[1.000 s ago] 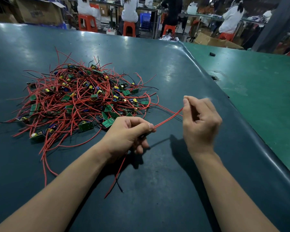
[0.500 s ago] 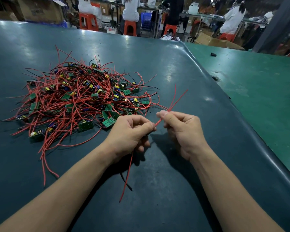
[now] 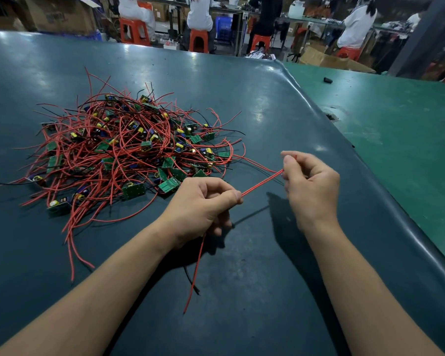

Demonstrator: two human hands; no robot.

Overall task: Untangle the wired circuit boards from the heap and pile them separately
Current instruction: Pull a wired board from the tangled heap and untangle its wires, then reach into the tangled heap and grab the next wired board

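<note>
Between both hands — red wire [image 3: 262, 182], up-right

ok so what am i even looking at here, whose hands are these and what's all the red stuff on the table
There is no machine here: a person wears a camera on the head, so the one picture looks forward and down over their own forearms. The left hand and the right hand each grip a red wire, which runs straight between them. Another length of red wire hangs from under the left hand onto the dark table. The red stuff to the left is a tangled heap of red and some black wires soldered to small green circuit boards with yellow and blue parts. The job is to pull the boards free one by one. Whether a board sits inside the left fist cannot be seen. Behind, other people sit on orange stools.
</note>
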